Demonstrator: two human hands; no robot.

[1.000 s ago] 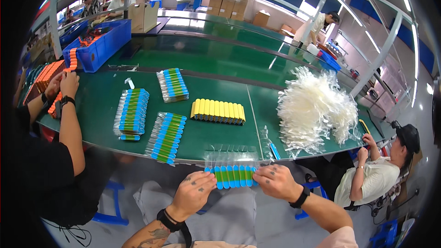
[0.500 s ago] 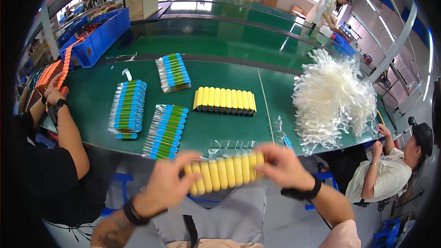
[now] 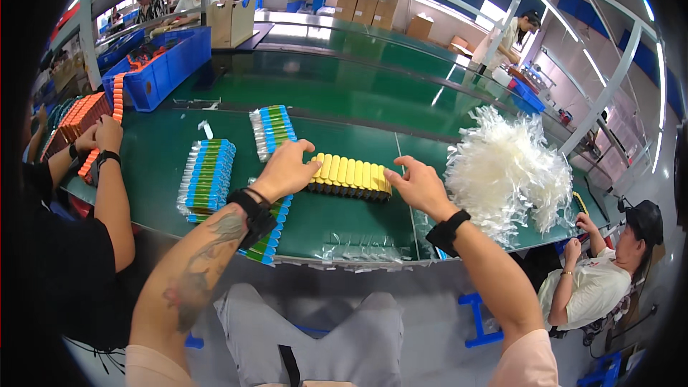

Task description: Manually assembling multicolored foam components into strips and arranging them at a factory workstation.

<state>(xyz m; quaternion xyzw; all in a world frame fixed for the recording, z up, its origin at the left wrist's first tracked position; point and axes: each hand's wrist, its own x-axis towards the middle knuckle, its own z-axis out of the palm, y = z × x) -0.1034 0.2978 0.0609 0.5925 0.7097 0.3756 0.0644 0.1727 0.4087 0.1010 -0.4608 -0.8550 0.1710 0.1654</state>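
A block of yellow, rounded pieces (image 3: 351,172), set side by side with a dark lower side, lies on the green table in front of me. My left hand (image 3: 287,168) is at its left end, index finger and thumb spread, the thumb by the end piece. At the right end is my right hand (image 3: 423,185), its index finger raised and its thumb tip against or just beside the block. Neither hand is visibly wrapped round it. Whether a separate yellow row rests on top, I cannot tell. My left forearm partly covers a fanned blue-and-green stack (image 3: 266,247).
Two more blue-and-green stacks (image 3: 208,175) (image 3: 272,129) lie left. On the right is a heap of clear plastic strips (image 3: 502,179). Clear film (image 3: 365,247) lies at the near edge. A blue bin (image 3: 168,72) stands far left. Co-workers (image 3: 595,272) sit either side.
Both hands have moved forward from near my lap, where they held a yellow row, to the ends of the block on the table. The row is no longer separately visible. The view has shifted slightly.
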